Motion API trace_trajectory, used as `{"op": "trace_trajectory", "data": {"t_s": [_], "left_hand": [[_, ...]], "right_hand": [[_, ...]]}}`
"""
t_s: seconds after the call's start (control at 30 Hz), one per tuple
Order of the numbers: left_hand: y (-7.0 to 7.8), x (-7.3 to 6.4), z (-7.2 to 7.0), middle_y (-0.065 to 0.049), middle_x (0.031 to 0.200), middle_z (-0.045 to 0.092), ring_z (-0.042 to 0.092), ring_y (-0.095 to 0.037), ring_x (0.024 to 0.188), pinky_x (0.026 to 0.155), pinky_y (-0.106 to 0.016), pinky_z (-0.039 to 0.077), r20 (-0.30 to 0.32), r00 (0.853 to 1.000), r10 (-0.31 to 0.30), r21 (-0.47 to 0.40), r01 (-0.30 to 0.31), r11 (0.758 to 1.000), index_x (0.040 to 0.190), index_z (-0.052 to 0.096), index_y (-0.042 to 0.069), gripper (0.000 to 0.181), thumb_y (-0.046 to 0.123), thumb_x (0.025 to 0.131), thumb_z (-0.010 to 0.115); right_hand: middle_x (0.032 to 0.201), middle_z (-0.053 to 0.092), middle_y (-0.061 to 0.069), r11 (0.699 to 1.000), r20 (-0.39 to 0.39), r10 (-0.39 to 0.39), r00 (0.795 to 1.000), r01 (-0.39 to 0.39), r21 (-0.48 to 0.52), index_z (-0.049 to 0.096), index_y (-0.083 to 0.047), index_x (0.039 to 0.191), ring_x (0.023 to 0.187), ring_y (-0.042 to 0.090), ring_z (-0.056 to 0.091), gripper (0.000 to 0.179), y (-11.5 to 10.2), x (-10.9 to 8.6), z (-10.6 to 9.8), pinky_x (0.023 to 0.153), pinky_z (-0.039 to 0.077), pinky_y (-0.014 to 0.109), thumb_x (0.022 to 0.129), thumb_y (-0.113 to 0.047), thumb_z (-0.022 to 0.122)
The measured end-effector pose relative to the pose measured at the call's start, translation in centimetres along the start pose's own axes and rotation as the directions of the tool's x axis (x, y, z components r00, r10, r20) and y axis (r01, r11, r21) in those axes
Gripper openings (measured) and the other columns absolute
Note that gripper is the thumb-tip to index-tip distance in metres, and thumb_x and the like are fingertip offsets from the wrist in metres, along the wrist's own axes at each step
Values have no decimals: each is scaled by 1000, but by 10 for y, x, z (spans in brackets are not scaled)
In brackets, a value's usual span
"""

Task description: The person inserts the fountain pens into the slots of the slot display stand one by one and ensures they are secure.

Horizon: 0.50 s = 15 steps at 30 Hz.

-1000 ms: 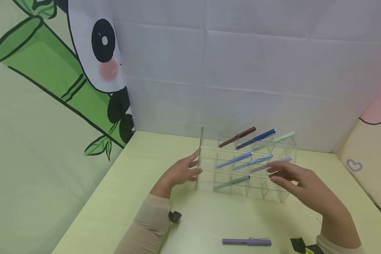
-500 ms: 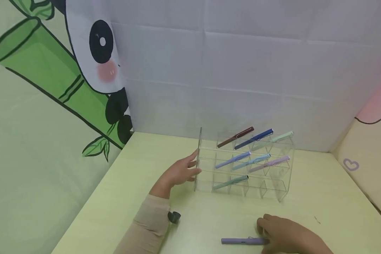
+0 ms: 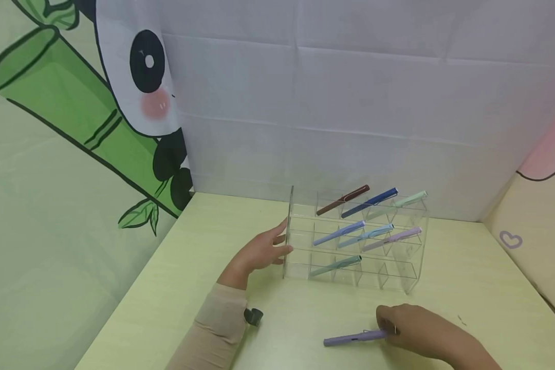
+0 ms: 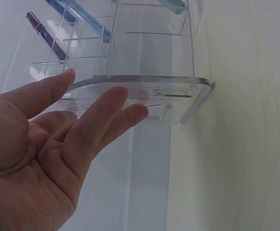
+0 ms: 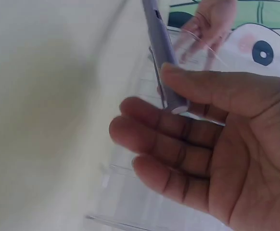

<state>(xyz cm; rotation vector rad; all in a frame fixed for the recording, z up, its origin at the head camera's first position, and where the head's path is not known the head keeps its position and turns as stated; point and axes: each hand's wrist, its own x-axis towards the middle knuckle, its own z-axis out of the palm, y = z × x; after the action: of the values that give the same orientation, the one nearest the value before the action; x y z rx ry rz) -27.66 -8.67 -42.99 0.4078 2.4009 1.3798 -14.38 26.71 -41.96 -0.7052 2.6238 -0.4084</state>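
My right hand (image 3: 421,329) pinches a purple pen (image 3: 353,338) by its capped end, thumb against the cap in the right wrist view. The pen (image 5: 160,48) points left, close over the table in front of the rack. My left hand (image 3: 261,250) touches the left side panel of a clear acrylic pen rack (image 3: 300,239), its fingers spread and fairly straight. In the left wrist view the fingertips (image 4: 115,96) overlap the panel's edge. Three tiers hold slanted pens: dark red (image 3: 343,200), dark blue (image 3: 370,202) and pale green on top, blue, light blue and lilac in the middle, teal (image 3: 336,265) at the bottom.
The rack stands on a pale yellow-green table (image 3: 189,246) near a white cloth backdrop (image 3: 351,103). A panda and bamboo are printed on the left wall covering (image 3: 65,97). A small dark mark (image 3: 462,319) lies on the table at right.
My right hand came down from the rack's right side to the purple pen on the table, took its capped end and raised it slightly. The left hand stays at the panel.
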Motion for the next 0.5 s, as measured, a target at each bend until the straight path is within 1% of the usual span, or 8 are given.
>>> {"op": "trace_trajectory", "data": {"t_s": [0.03, 0.17, 0.3, 0.4, 0.5], "left_hand": [[0, 0, 0, -12, 155, 38, 73, -26, 98, 110, -58, 35, -1, 1000, 0, 0, 0, 1000, 154, 9, 48, 79, 36, 97, 62], [-1, 0, -1, -12, 156, 37, 72, -26, 98, 110, -57, 35, 5, 1000, -1, -12, 1, 1000, 154, 8, 49, 79, 39, 96, 62], [-1, -2, -1, -12, 156, 37, 72, -26, 99, 110, -57, 35, 15, 1000, 1, -24, -1, 1000, 154, 8, 49, 80, 40, 96, 62], [-1, -3, -2, -12, 156, 37, 72, -26, 99, 111, -57, 35, 14, 1000, 1, -18, 0, 1000, 154, 8, 48, 80, 40, 96, 62], [0, -4, -2, -12, 156, 37, 72, -25, 98, 110, -57, 35, 8, 1000, 2, -6, -2, 1000, 154, 8, 48, 80, 39, 96, 62]], "right_hand": [[77, 55, -19, 1000, -12, -16, 1000, 16, 14, 59, -28, 90, 67, 0, 47, 16, 0, 0, -6, 60, 44, 25, 86, -23, 74], [80, 59, -19, 997, -52, -57, 997, 60, 57, 59, -28, 93, 68, -2, 49, 13, -7, -2, -28, 59, 44, 23, 89, -27, 72], [81, 59, -21, 993, -116, -102, 988, 109, 54, 59, -29, 94, 71, -3, 52, 10, -17, 2, -46, 60, 44, 21, 92, -29, 69], [84, 62, -21, 987, -177, -154, 972, 161, 27, 61, -29, 97, 76, -4, 56, 7, -22, 7, -57, 63, 48, 22, 94, -26, 66], [90, 65, -18, 982, -245, -188, 951, 191, -11, 65, -28, 101, 80, -3, 59, 9, -24, 14, -64, 67, 51, 23, 95, -21, 65]]}}
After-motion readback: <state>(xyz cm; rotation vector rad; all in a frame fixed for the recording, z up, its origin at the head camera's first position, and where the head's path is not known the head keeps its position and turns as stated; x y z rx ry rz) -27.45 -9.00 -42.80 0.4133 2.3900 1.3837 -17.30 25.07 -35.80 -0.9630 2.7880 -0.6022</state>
